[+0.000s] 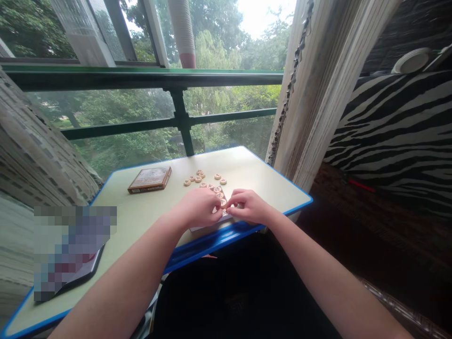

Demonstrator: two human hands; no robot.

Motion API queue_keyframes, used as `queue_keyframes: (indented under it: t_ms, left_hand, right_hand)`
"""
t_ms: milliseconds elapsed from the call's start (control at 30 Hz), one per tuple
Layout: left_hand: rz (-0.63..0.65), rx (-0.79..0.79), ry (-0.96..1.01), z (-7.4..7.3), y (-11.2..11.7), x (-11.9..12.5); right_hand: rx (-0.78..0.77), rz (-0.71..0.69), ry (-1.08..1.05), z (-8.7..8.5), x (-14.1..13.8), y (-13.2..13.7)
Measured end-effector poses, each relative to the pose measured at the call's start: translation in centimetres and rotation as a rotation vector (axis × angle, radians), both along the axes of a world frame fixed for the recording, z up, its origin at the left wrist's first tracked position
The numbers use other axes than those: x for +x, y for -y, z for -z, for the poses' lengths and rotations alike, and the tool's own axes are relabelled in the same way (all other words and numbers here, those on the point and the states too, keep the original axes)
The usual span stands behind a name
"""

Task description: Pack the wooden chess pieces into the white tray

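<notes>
My left hand (199, 208) and my right hand (248, 206) meet near the front edge of a pale table with a blue rim (296, 207). Both have their fingers curled and pinched around a small round wooden game piece (223, 203) between them. Under the hands lies a flat white sheet or board (203, 228), mostly hidden. Several more round wooden pieces (203, 178) lie scattered just beyond the hands. A flat brown box (150, 179) rests further left on the table.
A dark tablet-like object (84, 273), partly blurred out, lies at the table's near left. A green railing (148, 77) and window stand behind the table. A pale curtain (318, 94) hangs at right, beside zebra-striped fabric (395, 122).
</notes>
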State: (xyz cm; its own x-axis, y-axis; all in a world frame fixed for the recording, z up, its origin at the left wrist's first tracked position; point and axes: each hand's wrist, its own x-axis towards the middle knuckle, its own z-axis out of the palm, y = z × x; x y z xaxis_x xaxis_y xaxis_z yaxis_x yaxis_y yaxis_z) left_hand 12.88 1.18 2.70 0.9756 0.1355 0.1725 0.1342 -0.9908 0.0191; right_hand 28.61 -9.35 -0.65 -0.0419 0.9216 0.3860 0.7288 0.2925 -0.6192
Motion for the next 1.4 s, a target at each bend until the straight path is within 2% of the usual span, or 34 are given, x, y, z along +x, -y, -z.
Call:
queue_keyframes:
  t_ms: [200,367,733,1067,1400]
  left_hand:
    - [0.037,-0.08,-0.026,-0.48,0.14,-0.18]
    - [-0.004,-0.028,-0.072,-0.38,0.27,-0.11]
    - [-0.029,0.048,-0.078,-0.36,0.67,0.01]
    - [-0.112,0.102,-0.077,-0.87,0.3,-0.15]
    - [-0.07,0.062,-0.105,-0.63,0.51,0.1]
  right_hand:
    - [0.009,-0.031,-0.012,-0.09,0.15,0.25]
    - [0.008,-0.102,0.016,-0.16,0.31,0.45]
    - [0.031,-0.081,0.035,-0.42,0.13,0.62]
    - [0.051,-0.023,0.015,-0.53,0.01,0.43]
    - [0.058,-0.022,0.0,-0.38,0.11,0.35]
